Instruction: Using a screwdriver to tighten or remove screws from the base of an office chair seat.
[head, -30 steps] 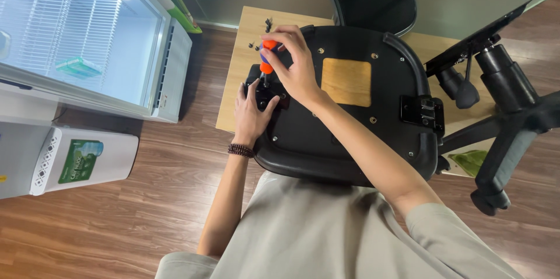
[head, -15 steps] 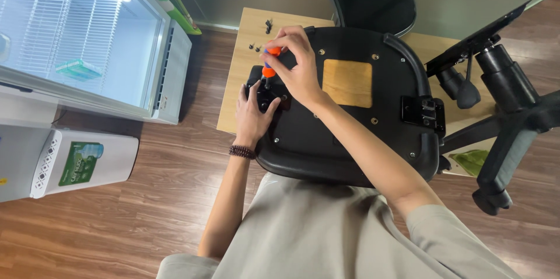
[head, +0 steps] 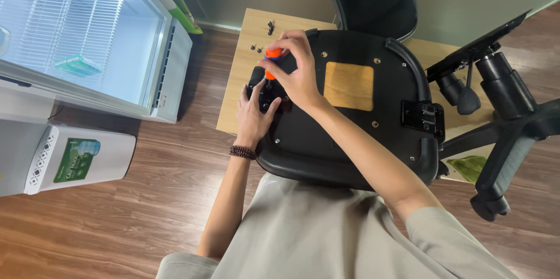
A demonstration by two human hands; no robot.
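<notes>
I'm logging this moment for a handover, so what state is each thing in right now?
Chair seat: upside down on the wooden board, underside up.
Orange-handled screwdriver: upright, tip down at the seat's edge.
Right hand: closed around the screwdriver handle.
Left hand: resting on the black bracket below the screwdriver.
Loose screws: lying on the board.
Chair base: detached, tipped on its side.
Display fridge: lit inside.

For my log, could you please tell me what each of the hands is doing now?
Left hand: resting on the black bracket, fingers loosely curled.
Right hand: closed around the orange screwdriver handle.
</notes>
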